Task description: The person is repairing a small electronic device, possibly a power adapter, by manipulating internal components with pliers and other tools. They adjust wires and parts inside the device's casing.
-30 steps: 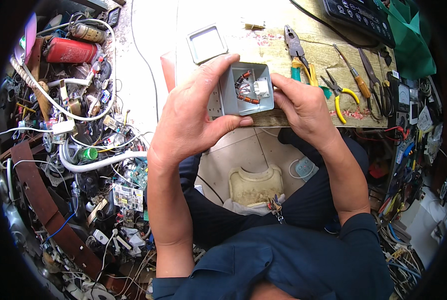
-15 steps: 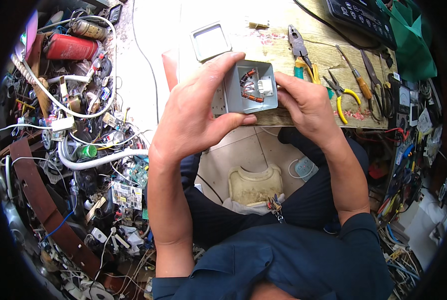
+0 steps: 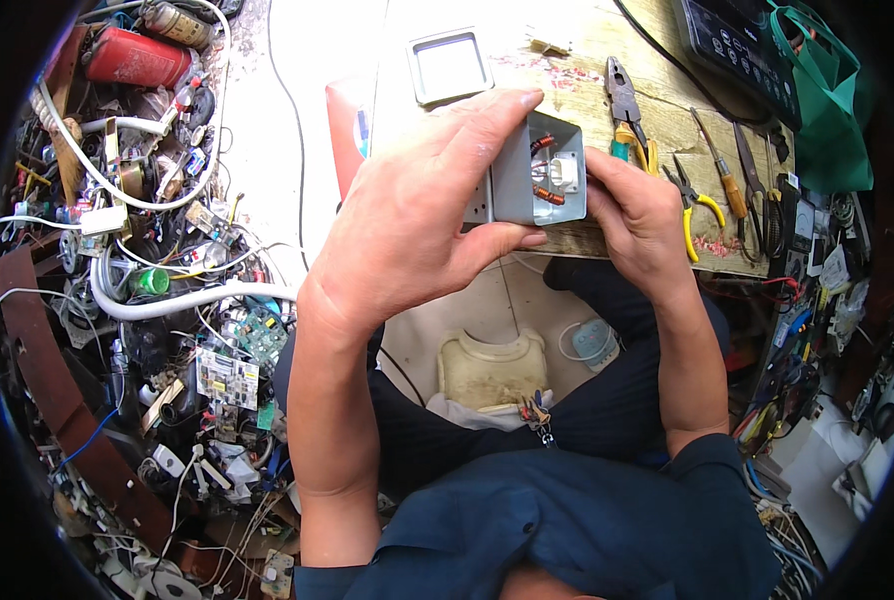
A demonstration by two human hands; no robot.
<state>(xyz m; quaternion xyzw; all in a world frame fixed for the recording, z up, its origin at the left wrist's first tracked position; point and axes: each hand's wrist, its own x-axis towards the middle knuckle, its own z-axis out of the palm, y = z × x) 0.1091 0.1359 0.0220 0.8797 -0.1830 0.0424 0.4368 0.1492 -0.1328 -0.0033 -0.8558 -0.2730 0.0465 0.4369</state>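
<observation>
A grey open-fronted box (image 3: 513,180) is held up over the table's front edge. Inside it are orange-brown wound coils (image 3: 548,194), thin wires and a white block (image 3: 568,172) against the right wall. My left hand (image 3: 417,190) grips the box from the left, fingers over the top and thumb along the lower edge. My right hand (image 3: 639,210) is closed at the box's right side, fingertips against its edge; whether a small part is also pinched there is hidden. A square frame with a pale panel (image 3: 451,66) lies on the table behind the box.
Combination pliers (image 3: 623,95), yellow-handled pliers (image 3: 689,200), a wooden-handled screwdriver (image 3: 719,165) and scissors (image 3: 752,170) lie on the table's right. A black control panel (image 3: 737,60) and green bag (image 3: 827,110) are beyond. Heaped cables and parts (image 3: 157,330) fill the left.
The box sits further right in the picture and has turned, showing more of its left outer wall and less of its inside. Both hands keep contact with it. The whole view has shifted slightly.
</observation>
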